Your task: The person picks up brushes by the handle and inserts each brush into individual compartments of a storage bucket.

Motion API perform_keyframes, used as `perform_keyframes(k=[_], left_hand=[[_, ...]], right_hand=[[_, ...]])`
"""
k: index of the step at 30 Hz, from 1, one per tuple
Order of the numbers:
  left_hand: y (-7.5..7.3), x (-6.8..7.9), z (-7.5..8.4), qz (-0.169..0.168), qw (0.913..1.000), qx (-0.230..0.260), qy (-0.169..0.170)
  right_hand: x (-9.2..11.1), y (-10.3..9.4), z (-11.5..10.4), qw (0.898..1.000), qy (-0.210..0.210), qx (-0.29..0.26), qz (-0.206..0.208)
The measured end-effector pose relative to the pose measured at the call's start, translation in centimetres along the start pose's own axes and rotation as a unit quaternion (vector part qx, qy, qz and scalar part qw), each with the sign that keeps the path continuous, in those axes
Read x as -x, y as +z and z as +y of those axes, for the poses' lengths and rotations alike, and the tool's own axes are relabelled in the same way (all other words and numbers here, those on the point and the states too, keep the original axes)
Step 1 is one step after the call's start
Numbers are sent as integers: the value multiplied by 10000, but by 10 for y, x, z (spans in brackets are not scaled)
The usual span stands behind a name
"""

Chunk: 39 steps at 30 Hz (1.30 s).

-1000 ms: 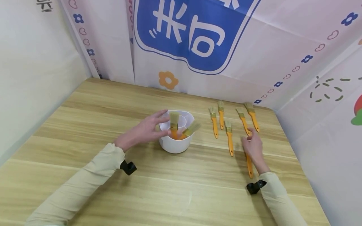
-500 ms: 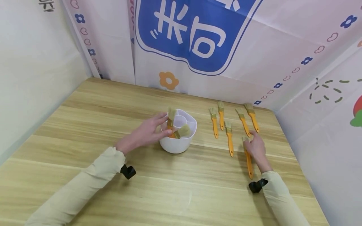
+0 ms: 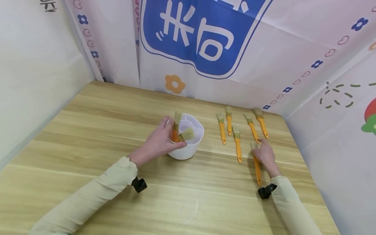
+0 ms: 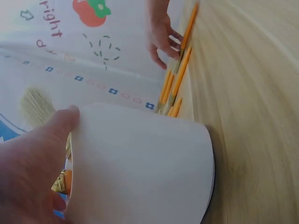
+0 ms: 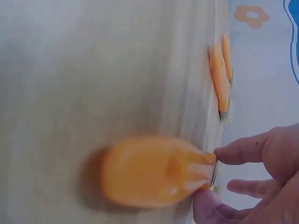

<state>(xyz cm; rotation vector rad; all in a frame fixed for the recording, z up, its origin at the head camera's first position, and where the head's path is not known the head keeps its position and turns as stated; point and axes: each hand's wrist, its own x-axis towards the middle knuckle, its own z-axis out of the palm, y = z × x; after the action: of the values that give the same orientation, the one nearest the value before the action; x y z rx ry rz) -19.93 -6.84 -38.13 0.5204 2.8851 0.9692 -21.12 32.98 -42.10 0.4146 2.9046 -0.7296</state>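
Note:
My left hand (image 3: 157,142) is at the left rim of a white divided container (image 3: 189,150), thumb stretched along its front edge, fingers spread behind the brushes. The left wrist view shows the thumb (image 4: 63,119) touching the rim. Two paintbrushes lean in the container, bristles up: one nearly upright paintbrush (image 3: 176,122) and one tilted paintbrush (image 3: 186,133). At the right, my right hand (image 3: 264,155) pinches a flat-lying paintbrush (image 3: 257,171) near its ferrule. In the right wrist view thumb and fingertips flank its orange handle (image 5: 145,172).
Several other paintbrushes with orange handles lie on the wooden table (image 3: 132,205), among them a front paintbrush (image 3: 238,150) and a far right paintbrush (image 3: 262,125). Printed white sheeting (image 3: 152,71) walls the table at the back and both sides.
Both brushes in the container have swung leftward, and the left hand has lowered onto the rim. The right hand has shifted slightly nearer and its fingers have closed on the front right paintbrush.

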Motion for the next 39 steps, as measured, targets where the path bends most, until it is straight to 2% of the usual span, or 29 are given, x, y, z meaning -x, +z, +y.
perform_keyframes(k=[4, 7, 22, 29, 36, 39], left_hand=[[-5, 1, -7, -201, 9995, 217, -109], [-10, 2, -11, -301, 9991, 311, -33], [-22, -2, -16, -529, 9962, 133, 686], [-21, -3, -19, -424, 9959, 330, 723], [-16, -6, -20, -2, 9915, 1038, 787], [-15, -6, -21, 183, 9901, 1132, 814]], right_hand=[[-2, 0, -1, 9998, 3, 164, -84], [-4, -1, -1, 9995, -3, 289, -101], [-10, -5, -3, 9990, 25, 250, -379], [-8, -5, -4, 9985, 52, 305, -443], [-9, -4, -5, 9983, 78, 349, -455], [-8, -3, -4, 9983, 105, 339, -453]])
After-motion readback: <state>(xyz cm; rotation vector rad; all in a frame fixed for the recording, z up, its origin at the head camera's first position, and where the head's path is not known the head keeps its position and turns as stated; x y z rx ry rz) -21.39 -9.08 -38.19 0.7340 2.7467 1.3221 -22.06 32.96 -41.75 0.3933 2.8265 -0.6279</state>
